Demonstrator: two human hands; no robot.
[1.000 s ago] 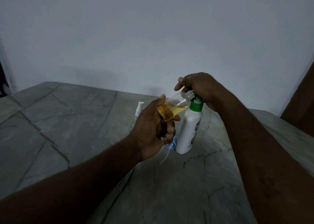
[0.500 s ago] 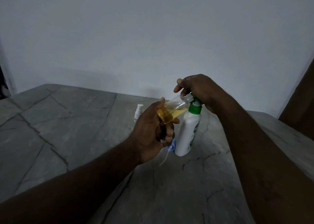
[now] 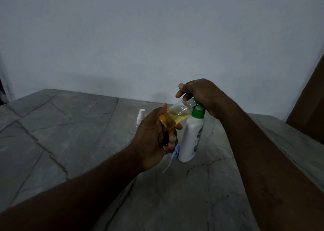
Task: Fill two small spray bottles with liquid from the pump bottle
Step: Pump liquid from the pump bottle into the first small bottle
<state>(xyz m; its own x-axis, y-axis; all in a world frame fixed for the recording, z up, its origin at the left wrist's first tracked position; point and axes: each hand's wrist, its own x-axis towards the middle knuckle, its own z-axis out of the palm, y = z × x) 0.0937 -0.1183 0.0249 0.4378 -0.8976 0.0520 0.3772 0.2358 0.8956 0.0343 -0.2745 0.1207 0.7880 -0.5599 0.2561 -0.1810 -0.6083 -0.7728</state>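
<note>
the small spray bottle [image 3: 177,116] is held tilted in the left hand [image 3: 154,139], its open threaded neck pointing toward 2 o'clock and brought right up to the nozzle of the pump bottle [image 3: 192,136]. the tilt is judged deliberate: the mouth is set just under the spout so that liquid lands inside and runs down the wall. yellow liquid is seen pooled in the lower part, roughly half full.

left hand: fingers are wrapped around the bottle's base, thumb pressed along its upper side, a closed grip on it.

right hand [image 3: 199,95] is laid over the green pump head at 12 o'clock of the white body, palm bearing down, index finger stretched forward above the small neck. whether the pump is fully depressed cannot be told; the hand is closed over the head.

the pump bottle is stood upright on the grey stone table [image 3: 70,134], steadied only by that downward press.

a second spray bottle [image 3: 140,117], white cap on, is stood at 9 o'clock of the pump bottle, behind the left hand. a loose blue sprayer cap with dip tube [image 3: 172,156] is lying at the pump bottle's foot, presumably removed for filling.
</note>
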